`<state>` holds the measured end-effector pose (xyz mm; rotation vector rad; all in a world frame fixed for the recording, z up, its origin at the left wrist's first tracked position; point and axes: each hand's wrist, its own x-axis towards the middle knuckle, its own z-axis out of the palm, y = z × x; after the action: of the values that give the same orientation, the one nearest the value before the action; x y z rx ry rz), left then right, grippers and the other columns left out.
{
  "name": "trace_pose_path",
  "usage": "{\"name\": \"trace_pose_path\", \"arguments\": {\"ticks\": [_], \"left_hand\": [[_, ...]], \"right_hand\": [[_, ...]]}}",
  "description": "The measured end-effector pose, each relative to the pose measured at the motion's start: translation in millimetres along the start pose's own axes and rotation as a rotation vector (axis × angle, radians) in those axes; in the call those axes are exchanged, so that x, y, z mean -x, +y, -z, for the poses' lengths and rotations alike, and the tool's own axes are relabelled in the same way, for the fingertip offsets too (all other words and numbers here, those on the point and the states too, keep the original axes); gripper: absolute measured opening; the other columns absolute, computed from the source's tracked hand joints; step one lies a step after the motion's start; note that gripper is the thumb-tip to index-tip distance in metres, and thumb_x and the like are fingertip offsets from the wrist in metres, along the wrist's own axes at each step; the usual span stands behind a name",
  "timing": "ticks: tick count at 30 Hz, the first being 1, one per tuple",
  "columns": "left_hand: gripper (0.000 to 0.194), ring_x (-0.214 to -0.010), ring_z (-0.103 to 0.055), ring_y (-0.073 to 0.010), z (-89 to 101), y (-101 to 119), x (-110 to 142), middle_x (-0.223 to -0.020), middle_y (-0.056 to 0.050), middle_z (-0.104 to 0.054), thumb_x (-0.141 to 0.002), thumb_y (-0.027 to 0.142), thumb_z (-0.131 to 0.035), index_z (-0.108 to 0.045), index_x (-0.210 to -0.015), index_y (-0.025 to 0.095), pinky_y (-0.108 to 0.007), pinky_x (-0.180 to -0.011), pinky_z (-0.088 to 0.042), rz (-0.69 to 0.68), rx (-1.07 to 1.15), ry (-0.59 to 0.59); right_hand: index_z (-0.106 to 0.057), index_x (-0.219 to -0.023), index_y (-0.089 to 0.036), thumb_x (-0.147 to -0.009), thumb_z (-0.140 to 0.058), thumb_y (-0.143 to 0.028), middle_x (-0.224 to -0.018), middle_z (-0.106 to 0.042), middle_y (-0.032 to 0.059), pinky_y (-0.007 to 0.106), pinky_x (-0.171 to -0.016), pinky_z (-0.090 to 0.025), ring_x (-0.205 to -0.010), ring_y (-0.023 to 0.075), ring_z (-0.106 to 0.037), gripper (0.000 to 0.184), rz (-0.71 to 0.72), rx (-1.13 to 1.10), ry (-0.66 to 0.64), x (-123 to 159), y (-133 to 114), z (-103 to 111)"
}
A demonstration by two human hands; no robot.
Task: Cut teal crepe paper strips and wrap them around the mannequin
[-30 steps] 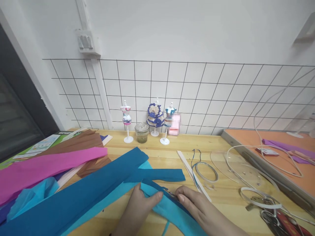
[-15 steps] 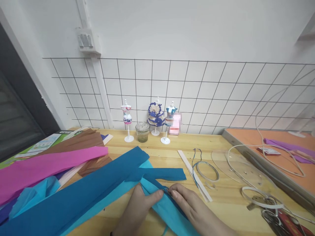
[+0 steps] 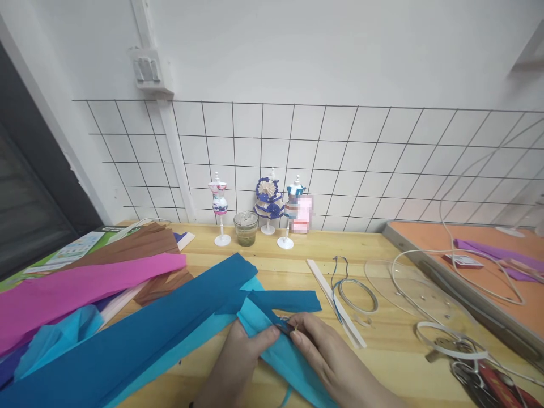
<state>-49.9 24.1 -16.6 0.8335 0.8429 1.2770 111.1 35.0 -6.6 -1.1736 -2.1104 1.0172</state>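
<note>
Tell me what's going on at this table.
The person's left hand grips a light blue strip with a dark blue layer along its edge. The right hand pinches at that edge; whatever small thing is in its fingertips is too hidden to name. A pink strip lies off to the left, and three small mannequins stand at the back by a glass.

Three small white dress-form mannequins on round bases [image 3: 219, 204] [image 3: 268, 207] [image 3: 293, 212] stand at centre frame, with one clear round glass jar [image 3: 246, 229]; one bright pink crepe-paper strip [image 3: 127, 273] lies at left.
</note>
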Motion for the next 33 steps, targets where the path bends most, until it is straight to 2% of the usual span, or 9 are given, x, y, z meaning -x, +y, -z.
{"name": "trace_pose_path", "arguments": {"ticks": [6,12,15,19,22,27,33], "left_hand": [[0.031,-0.107,-0.056,-0.0242,4.3,-1,2,-0.1,-0.005,-0.071,-0.073,0.021,-0.063,-0.065,-0.103,0.022,-0.039,-0.098,-0.039,-0.059,-0.099,0.049],[0.034,-0.097,-0.062,-0.0265,2.0,-3,1,-0.104,-0.007,-0.069,-0.071,0.021,-0.065,-0.063,-0.105,0.02,-0.04,-0.086,-0.048,-0.043,-0.13,0.003],[0.032,-0.099,-0.061,-0.0247,2.0,-4,-1,-0.106,-0.006,-0.069,-0.069,0.02,-0.067,-0.064,-0.101,0.02,-0.038,-0.091,-0.045,-0.056,-0.151,0.021],[0.038,-0.101,-0.06,-0.0239,2.9,-3,-2,-0.106,-0.005,-0.069,-0.069,0.021,-0.067,-0.062,-0.106,0.021,-0.037,-0.093,-0.044,-0.051,-0.093,0.034],[0.03,-0.098,-0.061,-0.0246,1.0,0,0,-0.104,-0.005,-0.07,-0.071,0.022,-0.065,-0.065,-0.101,0.02,-0.039,-0.091,-0.046,-0.053,-0.062,0.013],[0.022,-0.094,-0.063,-0.0257,-4.0,5,2,-0.097,-0.004,-0.072,-0.066,0.02,-0.069,-0.069,-0.088,0.019,-0.038,-0.087,-0.048,-0.03,-0.129,0.065],[0.015,-0.092,-0.062,-0.0246,-6.5,8,3,-0.095,-0.003,-0.072,-0.07,0.018,-0.063,-0.07,-0.082,0.021,-0.035,-0.083,-0.049,-0.063,-0.116,0.015]], "right_hand": [[-0.054,-0.091,-0.025,-0.092,-0.032,-0.041,-0.09,-0.061,-0.0001,0.027,-0.076,-0.042,-0.086,0.0161,-0.057,0.027,-0.025,-0.011,-0.03,6,2,7],[-0.054,-0.094,-0.025,-0.092,-0.033,-0.04,-0.091,-0.061,0.0006,0.027,-0.076,-0.042,-0.087,0.0162,-0.056,0.026,-0.006,-0.016,-0.013,4,0,5],[-0.053,-0.095,-0.024,-0.092,-0.033,-0.04,-0.09,-0.06,0.0014,0.028,-0.074,-0.042,-0.085,0.0169,-0.056,0.026,0.001,0.016,0.009,2,-1,0],[-0.052,-0.098,-0.026,-0.092,-0.033,-0.039,-0.093,-0.061,0.0007,0.028,-0.075,-0.042,-0.087,0.0167,-0.057,0.024,0.013,0.022,0.035,-1,-1,-2],[-0.052,-0.098,-0.026,-0.092,-0.033,-0.039,-0.094,-0.061,0.0009,0.028,-0.075,-0.042,-0.088,0.0171,-0.057,0.024,0.012,0.019,0.04,0,-1,-2],[-0.053,-0.098,-0.025,-0.092,-0.033,-0.039,-0.093,-0.061,0.0023,0.029,-0.074,-0.043,-0.086,0.0182,-0.057,0.026,0.013,0.043,0.032,0,-3,-3],[-0.053,-0.097,-0.025,-0.092,-0.033,-0.04,-0.093,-0.061,0.0018,0.029,-0.075,-0.043,-0.087,0.018,-0.057,0.025,0.008,0.037,0.038,1,-5,-1]]}}
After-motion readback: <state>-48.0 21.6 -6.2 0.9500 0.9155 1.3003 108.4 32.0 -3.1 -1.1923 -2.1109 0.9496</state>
